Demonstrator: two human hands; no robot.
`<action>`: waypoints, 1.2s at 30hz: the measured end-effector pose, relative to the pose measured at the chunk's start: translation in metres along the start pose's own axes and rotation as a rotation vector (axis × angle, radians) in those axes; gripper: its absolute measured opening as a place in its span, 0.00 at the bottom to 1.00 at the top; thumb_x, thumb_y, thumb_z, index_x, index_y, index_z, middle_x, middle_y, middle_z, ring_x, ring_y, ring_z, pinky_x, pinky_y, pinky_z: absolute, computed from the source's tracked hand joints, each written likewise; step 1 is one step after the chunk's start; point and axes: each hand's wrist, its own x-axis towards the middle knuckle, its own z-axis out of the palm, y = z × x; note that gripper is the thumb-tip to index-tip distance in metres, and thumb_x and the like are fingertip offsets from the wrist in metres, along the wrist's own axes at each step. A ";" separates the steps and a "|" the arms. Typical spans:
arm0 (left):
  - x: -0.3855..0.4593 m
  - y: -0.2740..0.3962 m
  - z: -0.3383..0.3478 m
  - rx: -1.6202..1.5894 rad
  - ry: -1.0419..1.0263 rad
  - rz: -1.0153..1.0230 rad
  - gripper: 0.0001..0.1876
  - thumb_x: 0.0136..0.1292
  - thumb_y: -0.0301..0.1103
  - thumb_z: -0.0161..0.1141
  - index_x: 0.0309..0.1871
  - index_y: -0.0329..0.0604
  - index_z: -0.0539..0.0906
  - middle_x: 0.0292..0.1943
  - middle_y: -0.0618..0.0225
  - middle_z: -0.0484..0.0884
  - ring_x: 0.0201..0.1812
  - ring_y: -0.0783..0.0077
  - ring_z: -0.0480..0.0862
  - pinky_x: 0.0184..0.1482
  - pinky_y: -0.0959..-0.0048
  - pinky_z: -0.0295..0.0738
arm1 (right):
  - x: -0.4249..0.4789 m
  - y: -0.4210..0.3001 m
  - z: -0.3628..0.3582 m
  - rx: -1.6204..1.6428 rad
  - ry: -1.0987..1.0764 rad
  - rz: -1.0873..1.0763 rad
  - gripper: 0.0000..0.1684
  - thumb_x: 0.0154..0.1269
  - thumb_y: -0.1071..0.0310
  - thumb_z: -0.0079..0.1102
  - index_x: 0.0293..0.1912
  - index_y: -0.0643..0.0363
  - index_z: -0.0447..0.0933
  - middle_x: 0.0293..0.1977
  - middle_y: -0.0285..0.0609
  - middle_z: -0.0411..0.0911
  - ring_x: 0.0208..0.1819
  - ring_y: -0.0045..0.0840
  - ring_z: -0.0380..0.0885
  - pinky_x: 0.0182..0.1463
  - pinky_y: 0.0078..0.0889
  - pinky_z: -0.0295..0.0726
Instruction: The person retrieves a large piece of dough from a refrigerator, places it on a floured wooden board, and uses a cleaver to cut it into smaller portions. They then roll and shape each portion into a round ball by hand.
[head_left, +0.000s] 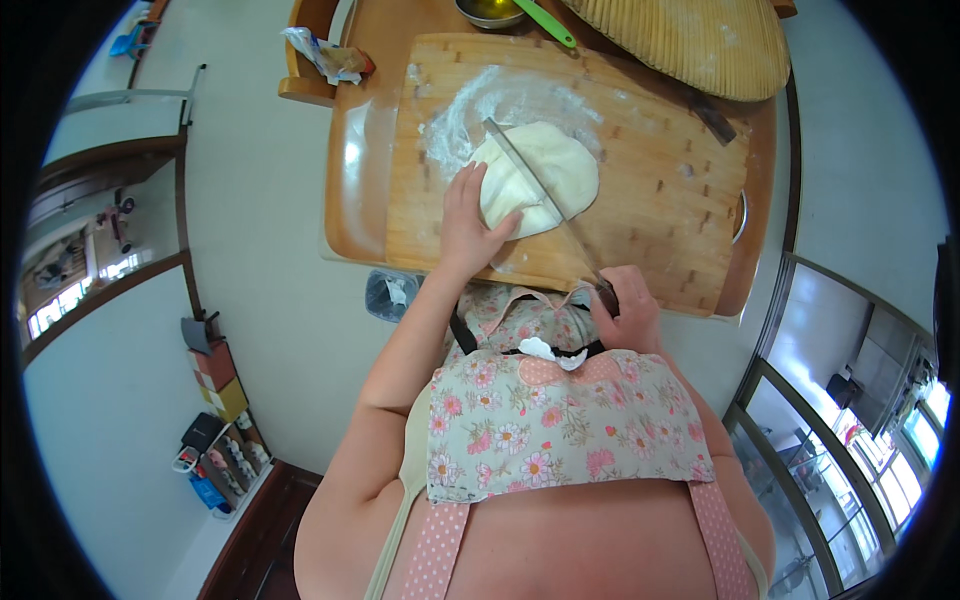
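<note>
A round, flattened piece of white dough (562, 165) lies on a floured wooden cutting board (645, 217). My right hand (631, 307) grips the dark handle of a long-bladed knife (531, 175) at the board's near edge. The blade runs diagonally across the dough, its tip just past the far left rim. On the left side of the dough rests my left hand (474, 221), thumb and fingers spread against its edge. The depth of the blade in the dough cannot be made out.
White flour (465, 112) is spread behind the dough. A metal bowl of yellow liquid (489, 10), a green-handled utensil (551, 24) and a ribbed woven tray (697, 45) stand at the far side. An opened packet (330, 58) sits at the far left, and a bin (390, 294) stands below.
</note>
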 end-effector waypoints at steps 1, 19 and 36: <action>0.000 0.001 -0.003 -0.016 -0.017 -0.006 0.41 0.51 0.38 0.70 0.68 0.41 0.64 0.66 0.48 0.65 0.68 0.49 0.64 0.68 0.58 0.60 | 0.000 0.000 0.001 -0.008 -0.017 -0.008 0.17 0.55 0.75 0.60 0.46 0.59 0.72 0.39 0.49 0.73 0.37 0.45 0.77 0.38 0.40 0.78; 0.006 -0.002 -0.015 -0.151 -0.117 -0.068 0.40 0.51 0.37 0.69 0.68 0.39 0.64 0.68 0.49 0.63 0.70 0.47 0.60 0.70 0.55 0.56 | 0.003 -0.003 0.018 -0.070 -0.043 0.114 0.20 0.53 0.74 0.65 0.48 0.59 0.73 0.40 0.46 0.75 0.37 0.40 0.79 0.37 0.38 0.79; 0.097 0.019 -0.030 -0.655 -0.202 -0.200 0.23 0.68 0.45 0.57 0.61 0.41 0.74 0.57 0.60 0.78 0.61 0.68 0.73 0.64 0.70 0.63 | 0.036 -0.020 0.024 -0.007 -0.317 0.378 0.16 0.61 0.72 0.58 0.47 0.62 0.66 0.38 0.57 0.76 0.35 0.52 0.78 0.36 0.47 0.77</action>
